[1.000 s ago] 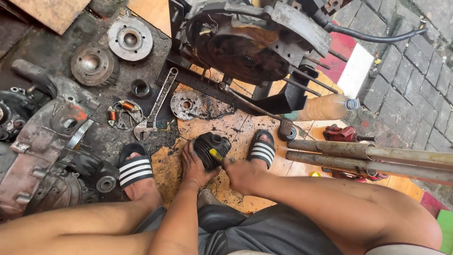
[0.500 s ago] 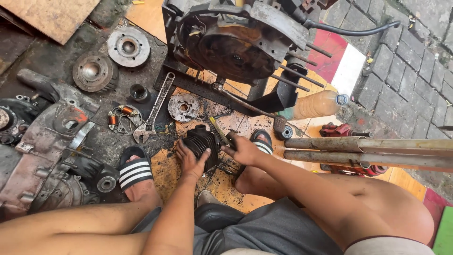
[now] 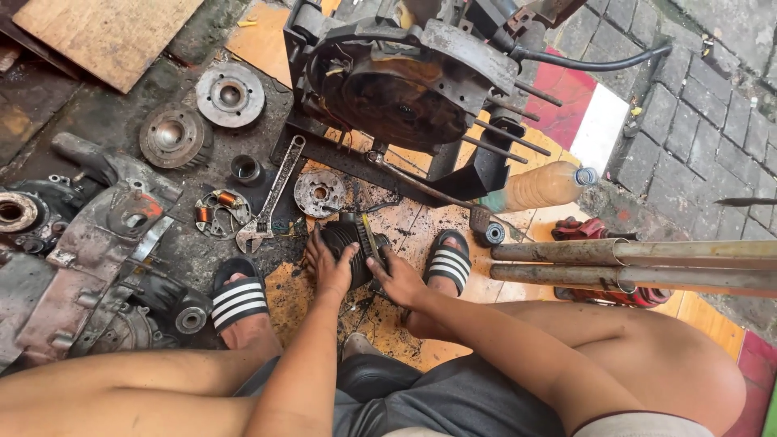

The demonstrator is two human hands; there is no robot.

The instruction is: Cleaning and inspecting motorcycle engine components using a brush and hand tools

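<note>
Gripping the dark finned cylinder [image 3: 350,243] with the left hand [image 3: 330,263] on the floor between both sandals, right hand [image 3: 394,279] closing around a yellow-handled tool [image 3: 369,235] (lying across its top, pointing away).

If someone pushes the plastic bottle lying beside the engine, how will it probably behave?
The plastic bottle lies on its side, so it would probably roll. It seems mostly full of brownish liquid, so likely rather heavy. Its thin clear wall may give a little under a squeeze.
</note>
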